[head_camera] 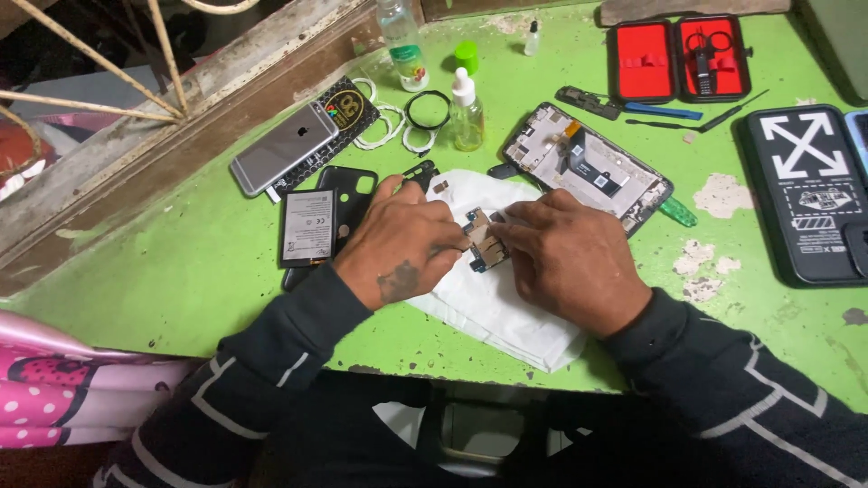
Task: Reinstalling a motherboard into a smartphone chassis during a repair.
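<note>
Both hands, left hand [402, 242] and right hand [568, 258], pinch a small dark phone circuit board [485, 240] over a white folded cloth [493, 303] on the worn green counter [181, 262].

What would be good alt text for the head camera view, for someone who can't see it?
Two hands, left hand and right hand, hold a small circuit board over a white cloth on a worn green table. Around them lie an opened phone frame, a battery, a silver phone, dropper bottles and a red tool case.
</note>
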